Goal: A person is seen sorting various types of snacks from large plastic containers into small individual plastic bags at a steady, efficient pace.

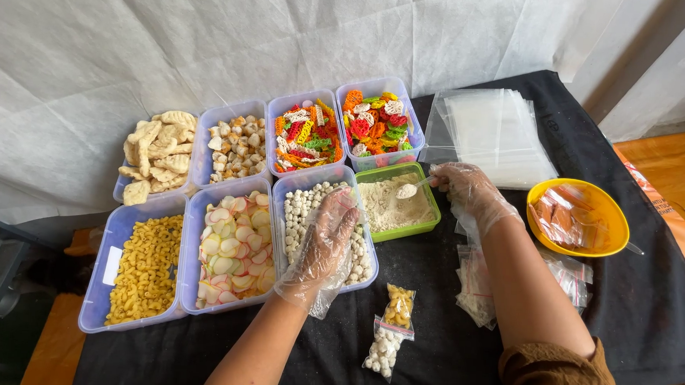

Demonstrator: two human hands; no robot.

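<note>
Left hand: your gloved left hand (323,242) reaches into the tub of small white balls (305,206), fingers loosely curled and spread over the pieces; whether anything is pinched under the palm cannot be told
Right hand: your gloved right hand (466,189) holds a small white spoon (410,189) by its handle, fingers closed around it
Spoon and powder: the spoon's bowl carries a heap of pale powder and hangs over the right half of the green tray of powder (429,190), just left of your fingertips
White balls: they fill the clear tub directly under your left palm, which stands touching the green tray on its left side
Filled bags: two small zip bags lie on the black cloth (428,358) between your forearms, one with yellow curls (399,306), one with white balls (384,353), the pair touching end to end
Other bags: more small bags (477,287) lie under your right forearm, partly hidden
Yellow bowl: a yellow bowl (617,220) sits right of your right wrist, with plastic-wrapped orange sachets in it
Empty bags: a stack of clear flat bags (491,133) lies beyond your right hand
Other tubs: yellow curls (146,272), pink-edged discs (234,249), pale flat crackers (159,155), beige cubes (237,145) and two tubs of multicoloured crackers (305,133) (375,125) stand to the left and behind
</note>
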